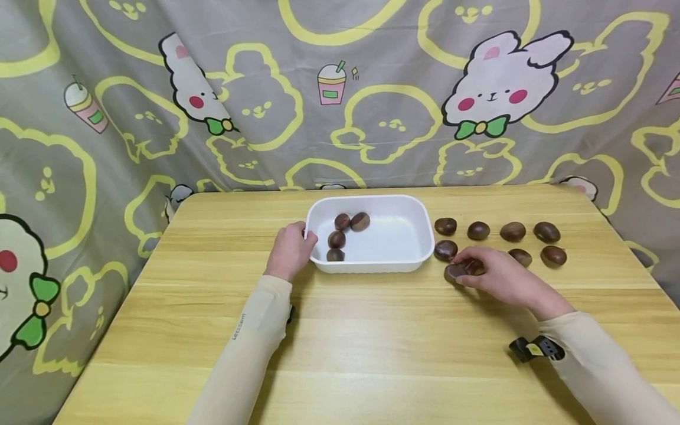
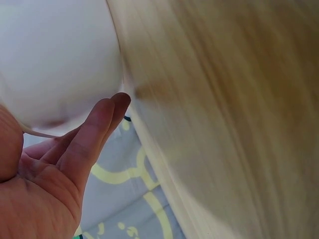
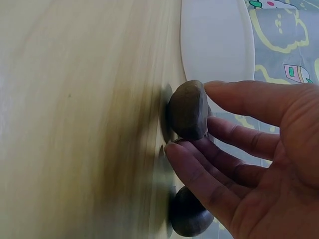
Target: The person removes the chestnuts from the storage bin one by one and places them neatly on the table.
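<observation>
A white plastic tub (image 1: 372, 267) stands near the back of the table with several brown chestnuts (image 1: 337, 239) along its left side. My left hand (image 1: 291, 251) grips the tub's left end, thumb over the rim and fingers along the outer wall; the left wrist view shows those fingers (image 2: 89, 134) against the white wall. Right of the tub, my right hand (image 1: 499, 276) pinches a chestnut (image 3: 188, 110) between thumb and fingertips, close over the table. Another chestnut (image 1: 445, 250) lies just behind it, and one more is partly hidden under the right hand's fingers.
More chestnuts lie in rows to the right, among them a back-row one (image 1: 512, 231) and a front-row one (image 1: 553, 256). The wooden table (image 1: 372, 342) ends at a patterned curtain (image 1: 382, 147). A black wrist device (image 1: 536, 348) sits at the right sleeve.
</observation>
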Action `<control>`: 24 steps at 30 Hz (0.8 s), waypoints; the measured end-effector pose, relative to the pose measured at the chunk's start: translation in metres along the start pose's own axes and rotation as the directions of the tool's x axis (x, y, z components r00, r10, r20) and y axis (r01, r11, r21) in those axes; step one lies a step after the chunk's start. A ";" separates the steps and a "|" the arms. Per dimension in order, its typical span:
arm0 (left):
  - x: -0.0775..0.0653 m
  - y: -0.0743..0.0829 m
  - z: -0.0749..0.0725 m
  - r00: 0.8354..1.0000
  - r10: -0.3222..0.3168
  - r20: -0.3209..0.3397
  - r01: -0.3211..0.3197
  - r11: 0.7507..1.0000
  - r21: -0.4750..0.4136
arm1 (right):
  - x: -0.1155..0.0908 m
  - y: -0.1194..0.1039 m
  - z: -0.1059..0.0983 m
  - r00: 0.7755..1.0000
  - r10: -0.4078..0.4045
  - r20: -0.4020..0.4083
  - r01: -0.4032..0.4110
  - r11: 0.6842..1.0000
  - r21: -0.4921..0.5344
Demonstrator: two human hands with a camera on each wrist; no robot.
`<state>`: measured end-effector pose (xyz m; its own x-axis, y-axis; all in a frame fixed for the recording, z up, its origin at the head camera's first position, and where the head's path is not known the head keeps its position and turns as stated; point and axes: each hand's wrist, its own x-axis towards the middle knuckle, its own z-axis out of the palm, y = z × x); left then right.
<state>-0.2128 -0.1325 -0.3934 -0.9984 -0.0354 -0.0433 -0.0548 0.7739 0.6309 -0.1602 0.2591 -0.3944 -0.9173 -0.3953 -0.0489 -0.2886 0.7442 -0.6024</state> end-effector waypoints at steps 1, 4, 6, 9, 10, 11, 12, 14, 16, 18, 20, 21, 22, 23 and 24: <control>0.000 0.000 0.000 1.000 -0.001 0.001 0.001 1.000 0.001 | 0.000 0.000 0.000 1.000 -0.002 0.000 0.002 1.000 -0.002; 0.000 0.000 0.000 1.000 0.001 0.005 -0.001 1.000 0.000 | 0.000 0.001 -0.001 1.000 0.002 -0.005 -0.002 1.000 -0.007; 0.001 -0.001 0.000 1.000 0.001 0.007 -0.001 1.000 -0.002 | 0.000 0.000 -0.002 1.000 0.007 -0.015 -0.007 1.000 -0.007; 0.001 -0.001 0.001 1.000 0.005 0.007 -0.005 1.000 -0.003 | 0.000 -0.001 -0.004 0.999 0.025 -0.026 -0.025 1.000 0.000; 0.001 -0.001 0.001 1.000 0.007 0.006 -0.007 1.000 -0.001 | -0.001 -0.001 -0.005 0.999 0.032 -0.032 -0.032 0.999 0.001; 0.001 -0.001 0.001 1.000 0.009 0.003 -0.009 1.000 0.001 | -0.001 -0.001 -0.006 0.999 0.037 -0.036 -0.037 0.999 0.003; 0.001 -0.001 0.001 1.000 0.011 0.000 -0.011 1.000 0.004 | -0.001 -0.002 -0.007 0.998 0.043 -0.038 -0.043 0.999 0.001; 0.001 0.000 0.000 1.000 0.012 -0.003 -0.012 1.000 0.008 | -0.002 -0.003 -0.010 0.998 0.053 -0.040 -0.053 0.999 -0.003; 0.000 0.001 0.000 1.000 0.008 -0.006 -0.008 1.000 0.009 | -0.002 -0.004 -0.012 0.997 0.059 -0.048 -0.060 0.998 -0.011; 0.000 0.002 0.000 1.000 0.005 -0.005 -0.005 1.000 0.008 | -0.001 -0.005 -0.015 0.997 0.060 -0.053 -0.061 0.998 -0.019; 0.000 0.002 0.000 1.000 0.005 -0.005 -0.005 1.000 0.007 | 0.000 -0.008 -0.019 0.997 0.053 -0.057 -0.054 0.998 -0.020; 0.000 0.002 0.000 1.000 0.004 -0.006 -0.004 1.000 0.010 | 0.002 -0.009 -0.021 0.997 0.046 -0.062 -0.047 0.999 -0.018; 0.000 0.002 0.000 1.000 0.005 -0.005 -0.005 1.000 0.011 | 0.003 -0.011 -0.022 0.997 0.037 -0.065 -0.038 0.999 -0.014; 0.000 0.002 0.001 1.000 0.009 -0.006 -0.008 1.000 0.016 | 0.005 -0.013 -0.024 0.997 0.028 -0.069 -0.029 1.000 -0.011; 0.000 0.002 0.002 1.000 0.010 -0.004 -0.010 1.000 0.017 | 0.008 -0.016 -0.025 0.997 0.021 -0.074 -0.021 1.000 -0.008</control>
<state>-0.2134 -0.1303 -0.3936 -0.9990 -0.0304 -0.0338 -0.0448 0.7851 0.6177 -0.1695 0.2578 -0.3650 -0.9408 -0.3389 -0.0023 -0.2711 0.7566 -0.5950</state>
